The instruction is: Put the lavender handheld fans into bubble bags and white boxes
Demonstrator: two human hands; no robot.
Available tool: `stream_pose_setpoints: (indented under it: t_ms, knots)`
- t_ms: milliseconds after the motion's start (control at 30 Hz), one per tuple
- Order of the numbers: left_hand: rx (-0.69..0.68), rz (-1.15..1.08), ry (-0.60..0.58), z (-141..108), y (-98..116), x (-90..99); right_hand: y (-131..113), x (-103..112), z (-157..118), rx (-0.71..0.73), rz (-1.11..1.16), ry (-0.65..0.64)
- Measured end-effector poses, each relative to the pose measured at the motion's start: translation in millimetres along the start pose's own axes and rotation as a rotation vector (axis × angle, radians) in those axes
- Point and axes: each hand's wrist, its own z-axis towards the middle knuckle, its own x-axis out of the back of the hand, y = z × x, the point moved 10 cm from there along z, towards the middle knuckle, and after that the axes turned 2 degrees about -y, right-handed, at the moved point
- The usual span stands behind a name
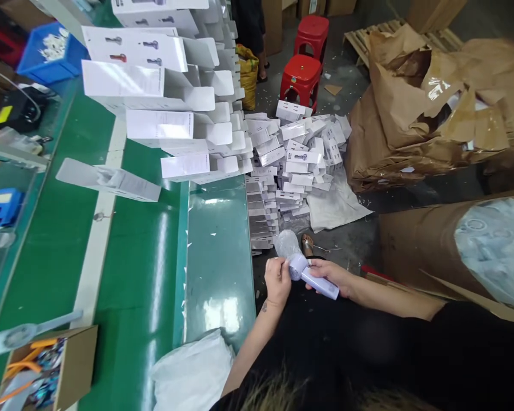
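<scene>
A lavender handheld fan [321,283] is held over the floor beside the bench edge. My right hand [332,274] is closed around its handle. At the fan's round head, my left hand [277,279] pinches a clear plastic bag [287,244], its fingers closed. The bag covers or trails from the far end of the head; how far it reaches over the fan, I cannot tell.
White printed boxes [163,123] with raised flaps are stacked on the bench. More boxes [300,165] are heaped on the floor. One box [111,181] lies on the green conveyor belt [143,251]. A carton of plastic-bagged items [494,251] stands right; red stools [300,71] stand behind.
</scene>
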Motion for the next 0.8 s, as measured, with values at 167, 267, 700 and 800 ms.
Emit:
stream_pose_setpoints:
  t_ms: [167,267,700,800]
  knots:
    - [-0.073,0.032,-0.057,-21.9,4.5,1.6,-3.7,-3.7,-6.4,0.061,-0.055,0.092]
    - [-0.168,0.049,-0.081,-13.5,25.5,-5.2,-11.6,-11.7,-4.4,0.093,-0.096,0.082]
    - [0.214,-0.279,-0.441,23.0,26.1,-59.0,-13.5,20.6,5.2,-0.184,0.244,0.151]
    - [0.352,-0.339,-0.432,43.9,21.9,-71.6,-28.5,27.8,12.4,-0.216,0.243,0.096]
